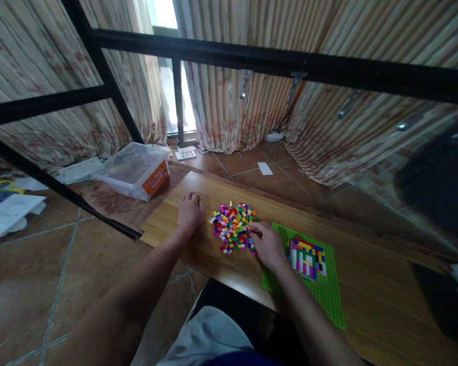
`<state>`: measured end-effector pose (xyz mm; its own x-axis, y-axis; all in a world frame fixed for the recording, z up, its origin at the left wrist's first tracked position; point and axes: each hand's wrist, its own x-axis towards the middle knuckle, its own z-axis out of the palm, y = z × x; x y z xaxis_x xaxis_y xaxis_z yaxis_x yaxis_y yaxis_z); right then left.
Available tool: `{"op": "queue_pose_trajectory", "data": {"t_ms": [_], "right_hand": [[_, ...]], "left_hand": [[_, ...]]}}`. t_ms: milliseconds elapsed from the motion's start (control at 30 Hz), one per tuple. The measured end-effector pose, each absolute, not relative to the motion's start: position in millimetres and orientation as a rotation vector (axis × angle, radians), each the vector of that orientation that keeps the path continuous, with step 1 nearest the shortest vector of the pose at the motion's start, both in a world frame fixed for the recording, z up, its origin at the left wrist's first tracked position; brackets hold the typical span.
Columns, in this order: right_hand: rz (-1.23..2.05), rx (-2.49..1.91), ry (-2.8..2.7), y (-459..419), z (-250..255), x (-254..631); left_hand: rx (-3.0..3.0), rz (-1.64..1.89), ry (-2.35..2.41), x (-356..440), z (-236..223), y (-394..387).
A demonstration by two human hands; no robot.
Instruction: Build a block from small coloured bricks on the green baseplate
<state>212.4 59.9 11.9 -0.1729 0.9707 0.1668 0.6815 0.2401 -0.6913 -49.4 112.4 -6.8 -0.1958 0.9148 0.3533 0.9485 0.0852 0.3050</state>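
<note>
A pile of small, multicoloured toy bricks lies on the wooden table. My left hand rests on the tabletop just left of the pile, its fingers curled in and no brick showing in it. At the pile's right edge is my right hand, thumb and fingers drawn together; whatever is between the fingertips is too small to make out. Beneath and beyond my right wrist lies a green baseplate. On it sits a block of joined bricks in rows of several colours, partly covered by my right hand.
The wooden table runs off to the right, where a dark flat object lies. A clear plastic box with an orange label stands on the floor beyond the left end. A black metal frame crosses in front of the curtains.
</note>
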Motion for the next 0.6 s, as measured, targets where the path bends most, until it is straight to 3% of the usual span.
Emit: {"op": "queue_pose_trajectory", "data": {"t_ms": [133,600], "right_hand": [[0.636,-1.518,-1.799,55.1,17.0,218.1],[0.327,-1.735,-2.108,48.1,14.1,211.0]], "left_hand": [[-1.943,-0.745,-2.272,-50.0,-7.9,113.1],[-1.934,-0.758,-2.29,-50.6,-8.3,113.7]]}}
